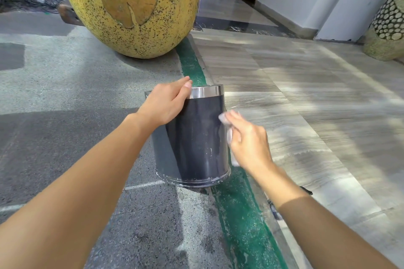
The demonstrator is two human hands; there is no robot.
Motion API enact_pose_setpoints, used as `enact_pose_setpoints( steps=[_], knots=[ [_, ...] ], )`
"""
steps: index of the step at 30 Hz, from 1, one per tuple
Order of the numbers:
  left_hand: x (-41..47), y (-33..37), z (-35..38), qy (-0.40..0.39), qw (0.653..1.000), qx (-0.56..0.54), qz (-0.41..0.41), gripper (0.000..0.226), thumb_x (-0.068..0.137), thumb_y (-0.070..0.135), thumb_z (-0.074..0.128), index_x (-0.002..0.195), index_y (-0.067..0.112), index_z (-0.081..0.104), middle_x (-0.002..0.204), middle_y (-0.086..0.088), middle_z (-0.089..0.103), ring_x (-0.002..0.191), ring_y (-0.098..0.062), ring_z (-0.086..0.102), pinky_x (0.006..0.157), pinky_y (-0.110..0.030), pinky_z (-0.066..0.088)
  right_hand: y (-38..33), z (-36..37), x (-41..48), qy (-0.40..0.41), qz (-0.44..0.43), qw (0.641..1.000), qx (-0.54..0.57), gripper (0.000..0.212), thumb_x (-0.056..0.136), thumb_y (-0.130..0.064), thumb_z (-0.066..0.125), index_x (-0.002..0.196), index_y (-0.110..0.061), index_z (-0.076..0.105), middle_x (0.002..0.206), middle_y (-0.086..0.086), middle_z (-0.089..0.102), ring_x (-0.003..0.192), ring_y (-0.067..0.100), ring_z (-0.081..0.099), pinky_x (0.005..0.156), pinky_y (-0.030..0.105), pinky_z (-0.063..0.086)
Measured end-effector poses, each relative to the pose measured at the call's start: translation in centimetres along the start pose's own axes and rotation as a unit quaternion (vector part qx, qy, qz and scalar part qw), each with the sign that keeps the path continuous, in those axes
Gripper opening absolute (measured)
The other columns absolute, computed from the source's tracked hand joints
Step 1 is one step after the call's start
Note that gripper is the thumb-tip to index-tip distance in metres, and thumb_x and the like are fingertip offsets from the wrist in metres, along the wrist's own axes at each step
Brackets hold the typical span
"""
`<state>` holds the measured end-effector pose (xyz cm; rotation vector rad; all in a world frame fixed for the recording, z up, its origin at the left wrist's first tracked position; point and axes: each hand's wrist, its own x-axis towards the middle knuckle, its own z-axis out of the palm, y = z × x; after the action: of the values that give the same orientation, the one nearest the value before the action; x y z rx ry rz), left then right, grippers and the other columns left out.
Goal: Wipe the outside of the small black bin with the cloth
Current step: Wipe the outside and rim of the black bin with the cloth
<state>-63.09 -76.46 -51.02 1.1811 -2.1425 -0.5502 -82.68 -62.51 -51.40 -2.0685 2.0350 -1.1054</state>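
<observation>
A left hand grips the shiny metal rim of a cylindrical black bin on speckled concrete, while the right hand, at the bin's three o'clock, presses a crumpled pale cloth against its dusty side.

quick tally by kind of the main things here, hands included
hands: 2 (left hand, right hand)
black bin: 1
cloth: 1
large planters: 2 (yellow planter, pebbled planter)
total: 6
</observation>
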Motion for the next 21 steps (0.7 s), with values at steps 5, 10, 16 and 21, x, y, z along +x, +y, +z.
enact_pose_setpoints(
  steps=[5,10,16,21],
  knots=[
    [0.2,0.2,2.1,-0.029,0.999,0.025,0.008,0.054,0.101,0.051,0.016,0.147,0.039,0.040,0.156,0.017,0.035,0.149,-0.010,0.019,0.119,-0.045,0.008,-0.9,1.5,4.8,0.087,-0.049,0.994,-0.053,0.043,0.081,0.018,0.050,0.107,-0.009,0.069,0.120,0.009,0.069,0.126,0.023,0.053,0.114,0.021,0.025],
    [1.4,1.2,3.4,-0.041,0.998,0.049,0.019,0.051,0.102,0.051,0.017,0.144,0.040,0.045,0.153,0.019,0.039,0.147,-0.010,0.022,0.116,-0.054,0.009,2.3,2.9,4.1,0.066,-0.040,0.993,-0.088,0.048,0.084,0.018,0.049,0.119,-0.009,0.068,0.133,0.011,0.063,0.133,0.032,0.050,0.114,0.028,0.029],
    [2.5,2.4,4.7,-0.037,0.999,0.037,0.006,0.048,0.104,0.047,0.019,0.134,0.035,0.054,0.152,0.017,0.041,0.149,-0.013,0.019,0.115,-0.061,0.001,4.7,3.8,-0.4,0.006,-0.064,0.993,-0.102,0.051,0.082,0.020,0.046,0.116,-0.013,0.066,0.127,0.000,0.064,0.136,0.021,0.046,0.111,0.029,0.039],
    [3.8,2.8,5.0,-0.042,0.998,0.053,-0.006,0.047,0.105,0.044,0.021,0.123,0.024,0.059,0.141,0.014,0.051,0.147,-0.015,0.024,0.113,-0.059,0.007,6.8,4.9,-4.9,-0.018,-0.032,0.996,-0.080,0.051,0.078,0.023,0.053,0.114,-0.009,0.068,0.125,0.006,0.066,0.133,0.023,0.050,0.117,0.015,0.020]
  ],
)
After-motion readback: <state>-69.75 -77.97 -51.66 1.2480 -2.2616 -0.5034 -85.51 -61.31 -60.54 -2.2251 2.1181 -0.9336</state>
